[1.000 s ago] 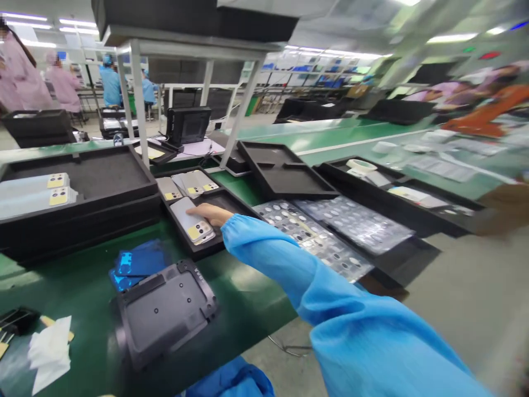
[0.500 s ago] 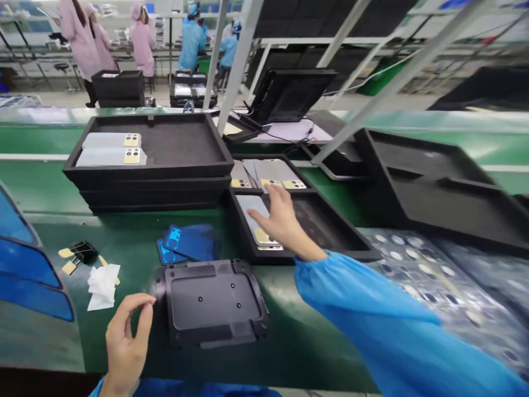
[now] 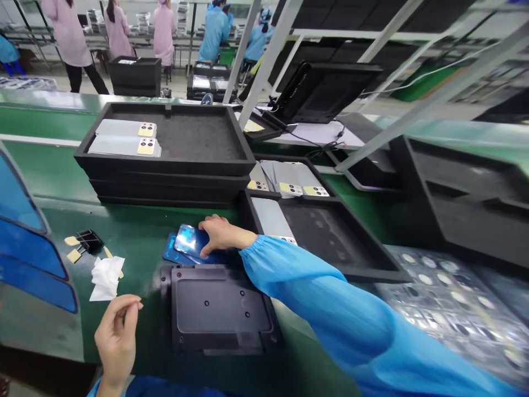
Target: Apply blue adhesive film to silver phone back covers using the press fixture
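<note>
My right hand [image 3: 221,234] reaches across to the blue film-covered panels [image 3: 192,241] behind the fixture, its thumb and fingers around the right end of the top panel. The black fixture plate [image 3: 223,306] lies on the green bench, with no panel on it. My left hand [image 3: 118,325] is raised left of the fixture, thumb and fingertips pinched together; anything between them is too small to make out. Right of the panels, a black tray [image 3: 330,231] holds light phone back covers [image 3: 271,218] at its left side.
Stacked black trays [image 3: 165,184] stand at the back left. A binder clip [image 3: 88,241] and crumpled white tissue [image 3: 106,277] lie left. Metal posts [image 3: 270,60] rise behind, and a plastic sheet of round pieces [image 3: 454,298] lies right. Several people stand far behind.
My right hand has moved left from the phone covers in the tray to the blue panels. The view has shifted, and my left hand is still pinched.
</note>
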Available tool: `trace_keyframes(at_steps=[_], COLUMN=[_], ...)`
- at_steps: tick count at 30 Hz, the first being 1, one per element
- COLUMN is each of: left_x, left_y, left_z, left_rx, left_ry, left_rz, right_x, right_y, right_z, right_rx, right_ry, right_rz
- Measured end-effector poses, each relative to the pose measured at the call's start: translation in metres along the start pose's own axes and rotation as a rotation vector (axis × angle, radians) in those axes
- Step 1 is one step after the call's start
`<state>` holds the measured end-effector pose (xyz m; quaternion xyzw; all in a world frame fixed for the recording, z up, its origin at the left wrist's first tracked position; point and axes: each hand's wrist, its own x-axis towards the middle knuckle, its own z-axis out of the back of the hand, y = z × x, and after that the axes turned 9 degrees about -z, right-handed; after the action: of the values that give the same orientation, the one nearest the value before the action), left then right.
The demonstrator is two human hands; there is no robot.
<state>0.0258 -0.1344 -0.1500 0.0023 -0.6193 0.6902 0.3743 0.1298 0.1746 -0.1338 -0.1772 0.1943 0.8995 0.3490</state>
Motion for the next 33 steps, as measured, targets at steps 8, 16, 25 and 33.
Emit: trace_keyframes(at_steps=[8,16,25,33], left_x=[0.007,0.050,0.096,0.096], left_y=[0.000,0.008,0.044,0.054], left_z=[-0.003,-0.036,-0.100,-0.118], left_rx=[-0.036,-0.105,-0.320,-0.329], left_ry=[0.055,0.117,0.306,0.248], left_rz=[0.057,0.176,0.331,0.293], right_x=[-0.022,-0.045,-0.020,0.002], right_y=[0.015,0.032,0.033,0.039], right_z=[-0.010,0.006,0.002,0.004], right_rx=[0.101,-0.003,-0.101,-0.091], right_ry=[0.020,-0.252,-0.219,-0.183], right_rz=[0.066,0.223,0.201,0.099])
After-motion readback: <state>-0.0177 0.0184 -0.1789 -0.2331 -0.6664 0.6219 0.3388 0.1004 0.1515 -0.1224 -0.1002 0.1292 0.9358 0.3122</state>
